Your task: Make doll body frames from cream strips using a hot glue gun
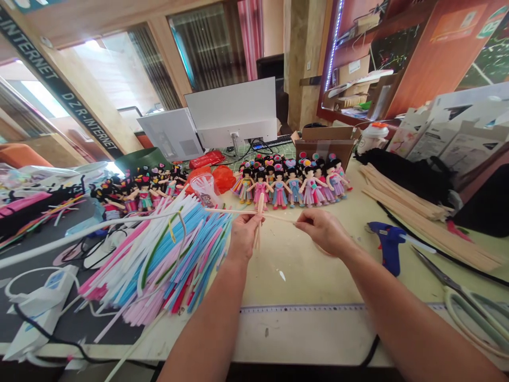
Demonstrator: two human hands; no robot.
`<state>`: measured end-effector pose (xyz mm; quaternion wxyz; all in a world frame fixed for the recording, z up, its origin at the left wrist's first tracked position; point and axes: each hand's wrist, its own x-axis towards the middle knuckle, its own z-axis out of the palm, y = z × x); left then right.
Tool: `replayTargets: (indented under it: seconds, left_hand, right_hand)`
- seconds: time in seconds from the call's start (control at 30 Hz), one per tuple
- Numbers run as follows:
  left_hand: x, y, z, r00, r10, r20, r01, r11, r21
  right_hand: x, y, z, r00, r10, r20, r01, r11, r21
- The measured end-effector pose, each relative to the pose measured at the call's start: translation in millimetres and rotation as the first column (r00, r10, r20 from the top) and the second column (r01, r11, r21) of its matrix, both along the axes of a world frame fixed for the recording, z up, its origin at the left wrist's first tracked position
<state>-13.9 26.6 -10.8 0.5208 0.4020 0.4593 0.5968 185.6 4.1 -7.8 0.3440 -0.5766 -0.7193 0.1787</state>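
In the middle of the table my left hand (243, 233) pinches a small figure of beige pipe cleaners (260, 204), looped at the top with legs hanging below and long arms out to both sides. My right hand (322, 228) is closed on the tip of the arm that stretches to the right. Just behind stands a crowd of little pipe-cleaner dolls (280, 185) with black hair and coloured skirts. Left of my left hand lies a big heap of coloured pipe cleaners (178, 254). A blue glue gun (387, 244) lies to the right of my right hand.
Scissors (457, 289) lie at the right, below bundles of beige pipe cleaners (421, 223). A ruler strip (302, 307) runs along the front. More dolls (147, 191), a power strip (43, 307) and cables are at the left. Monitors (234, 114) and a cardboard box (324, 146) stand behind.
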Motion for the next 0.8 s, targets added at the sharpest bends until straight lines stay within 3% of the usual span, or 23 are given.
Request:
replayTargets:
  seconds: [0.13,0.23,0.33,0.4,0.47,0.57,0.7,0.8]
  left_hand:
    - [-6.4,4.6,-0.5,0.999,0.051,-0.009,-0.051,0.999,-0.010]
    - [-8.7,6.3,-1.4,0.999,0.035,-0.023,-0.036,0.999,-0.016]
    - [-4.2,4.4,-4.5,0.998,-0.037,-0.045,0.035,0.998,-0.048]
    - [2.5,1.1,-7.4,0.992,-0.102,-0.078,0.097,0.993,-0.072]
    - [10.3,-3.6,-9.9,0.979,-0.172,-0.110,0.164,0.983,-0.082]
    - [20.2,-11.1,-11.6,0.956,-0.267,-0.120,0.258,0.962,-0.085]
    - [26.3,-17.7,-11.2,0.933,-0.333,-0.135,0.322,0.942,-0.096]
    - [27.5,-19.9,-10.2,0.915,-0.374,-0.149,0.364,0.927,-0.089]
  right_hand:
    - [10.2,5.9,-7.0,0.996,-0.063,0.059,0.062,0.998,0.027]
    - [18.8,10.9,-10.7,0.976,-0.187,0.115,0.170,0.975,0.145]
    - [20.6,12.1,-7.9,0.967,-0.252,0.020,0.239,0.935,0.261]
    - [16.0,10.6,-4.6,0.976,-0.201,-0.086,0.217,0.935,0.280]
    - [7.9,8.4,-3.0,0.974,-0.113,-0.194,0.155,0.964,0.215]
    - [-5.3,6.2,-5.2,0.920,0.004,-0.392,-0.008,1.000,-0.009]
    - [-14.8,5.5,-10.0,0.805,0.136,-0.578,-0.267,0.952,-0.148]
    - [-15.6,5.5,-11.0,0.762,0.093,-0.641,-0.269,0.946,-0.183]
